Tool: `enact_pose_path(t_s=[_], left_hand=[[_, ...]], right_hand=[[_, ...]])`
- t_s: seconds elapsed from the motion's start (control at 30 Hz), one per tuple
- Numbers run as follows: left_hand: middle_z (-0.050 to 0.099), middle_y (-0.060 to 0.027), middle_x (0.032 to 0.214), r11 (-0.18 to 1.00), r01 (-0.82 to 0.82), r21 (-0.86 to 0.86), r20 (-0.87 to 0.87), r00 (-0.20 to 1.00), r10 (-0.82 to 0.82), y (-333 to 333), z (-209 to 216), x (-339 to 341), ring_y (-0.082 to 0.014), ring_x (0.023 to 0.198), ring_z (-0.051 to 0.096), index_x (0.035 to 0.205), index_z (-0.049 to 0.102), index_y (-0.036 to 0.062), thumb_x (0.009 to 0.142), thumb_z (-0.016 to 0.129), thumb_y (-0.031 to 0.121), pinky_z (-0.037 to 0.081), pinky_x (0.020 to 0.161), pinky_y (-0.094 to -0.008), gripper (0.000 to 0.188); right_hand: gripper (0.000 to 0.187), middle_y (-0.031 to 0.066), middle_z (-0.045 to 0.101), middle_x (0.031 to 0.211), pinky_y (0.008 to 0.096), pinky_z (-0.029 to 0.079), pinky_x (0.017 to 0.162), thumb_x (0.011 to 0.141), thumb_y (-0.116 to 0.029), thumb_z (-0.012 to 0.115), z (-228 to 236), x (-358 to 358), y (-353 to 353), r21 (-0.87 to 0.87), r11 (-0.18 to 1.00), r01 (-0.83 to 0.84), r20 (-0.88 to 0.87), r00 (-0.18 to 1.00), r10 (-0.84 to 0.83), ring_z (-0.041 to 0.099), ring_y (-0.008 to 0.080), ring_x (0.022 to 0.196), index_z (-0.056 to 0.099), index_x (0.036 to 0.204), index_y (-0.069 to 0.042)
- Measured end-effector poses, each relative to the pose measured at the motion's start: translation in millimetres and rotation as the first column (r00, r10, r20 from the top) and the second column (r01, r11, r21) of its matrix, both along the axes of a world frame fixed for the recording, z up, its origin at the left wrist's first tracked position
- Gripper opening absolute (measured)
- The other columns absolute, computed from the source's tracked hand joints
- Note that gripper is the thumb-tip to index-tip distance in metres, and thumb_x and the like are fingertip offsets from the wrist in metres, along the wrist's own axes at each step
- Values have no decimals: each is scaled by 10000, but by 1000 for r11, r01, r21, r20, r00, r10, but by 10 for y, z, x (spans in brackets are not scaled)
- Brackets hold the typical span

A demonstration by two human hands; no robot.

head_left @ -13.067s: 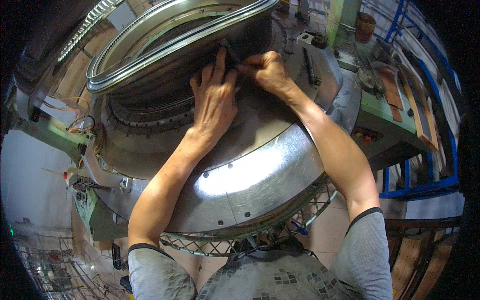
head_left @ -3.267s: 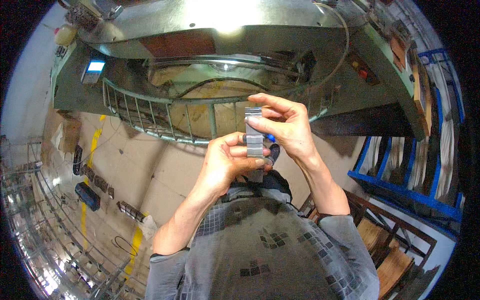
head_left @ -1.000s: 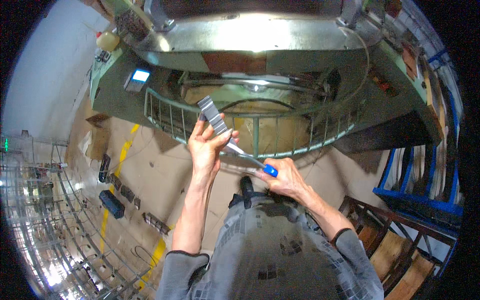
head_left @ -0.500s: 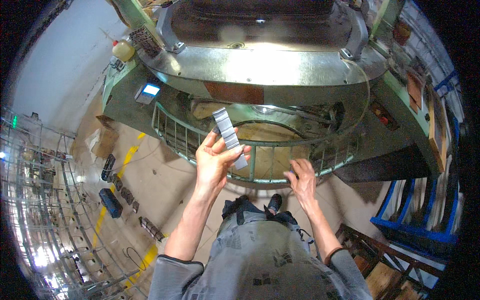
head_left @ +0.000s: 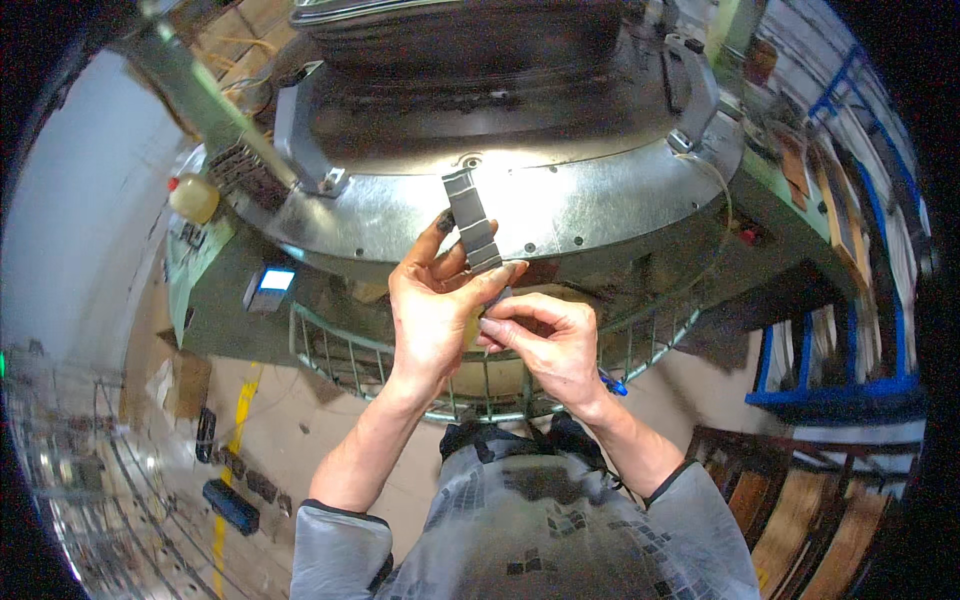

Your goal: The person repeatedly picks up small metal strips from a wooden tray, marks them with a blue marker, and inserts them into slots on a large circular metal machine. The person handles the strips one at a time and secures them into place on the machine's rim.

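My left hand (head_left: 432,305) is closed around a long grey strip (head_left: 468,215) made of several flat segments with pale joints, gripping it between thumb and fingers. The strip stands tilted, its upper end over the bright metal rim of the machine. Thumb and fingers pinched, my right hand (head_left: 550,345) meets the left one at the strip's lower end; what lies in the pinch is hidden. A small blue object (head_left: 613,384) shows beside my right wrist, and I cannot tell whether the hand holds it.
In front stands a large round machine with a shiny metal rim (head_left: 400,210) and a curved green railing (head_left: 340,350) below. A small lit screen (head_left: 272,285) and a yellowish bottle (head_left: 193,199) are at left. Blue racks (head_left: 840,390) and a brown wood-filled rack (head_left: 800,510) stand at right.
My right hand has come up and left, from apart over the railing to the strip's lower end. The view has shifted, and the strip now appears against the metal rim.
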State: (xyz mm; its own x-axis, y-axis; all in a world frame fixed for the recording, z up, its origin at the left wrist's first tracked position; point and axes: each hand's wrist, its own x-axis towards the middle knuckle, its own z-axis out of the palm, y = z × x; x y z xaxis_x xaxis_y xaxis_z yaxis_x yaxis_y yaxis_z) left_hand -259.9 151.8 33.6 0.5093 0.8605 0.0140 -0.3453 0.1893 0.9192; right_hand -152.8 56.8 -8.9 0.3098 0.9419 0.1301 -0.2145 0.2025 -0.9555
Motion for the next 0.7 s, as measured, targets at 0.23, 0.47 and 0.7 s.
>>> enact_pose_path(t_s=[0.23,0.47,0.7], left_hand=[[649,-249,1271,916,83,392,-364,929,71,542,14,-290,-252,1041,706,1517,390,59,879,673,-93,584,900,-339,714],[708,-138,1204,229,329,916,-368,917,152,743,-235,-236,-320,1155,669,1337,592,21,810,703,-22,505,1051,-467,540],[703,-152,1192,165,326,931,-355,914,195,798,-332,-206,-321,1155,666,1307,586,1,798,735,-8,510,1047,-478,530]], right_hand=[[137,108,741,826,258,576,672,904,-45,731,30,18,336,-129,978,165,72,985,-157,712,148,727,721,997,55],[230,102,734,862,246,585,596,973,-106,667,139,135,378,-221,958,184,91,982,-168,724,160,725,690,1136,54],[205,124,732,870,243,582,604,969,-75,657,185,277,329,-271,930,247,147,966,-214,728,167,726,687,1118,61]])
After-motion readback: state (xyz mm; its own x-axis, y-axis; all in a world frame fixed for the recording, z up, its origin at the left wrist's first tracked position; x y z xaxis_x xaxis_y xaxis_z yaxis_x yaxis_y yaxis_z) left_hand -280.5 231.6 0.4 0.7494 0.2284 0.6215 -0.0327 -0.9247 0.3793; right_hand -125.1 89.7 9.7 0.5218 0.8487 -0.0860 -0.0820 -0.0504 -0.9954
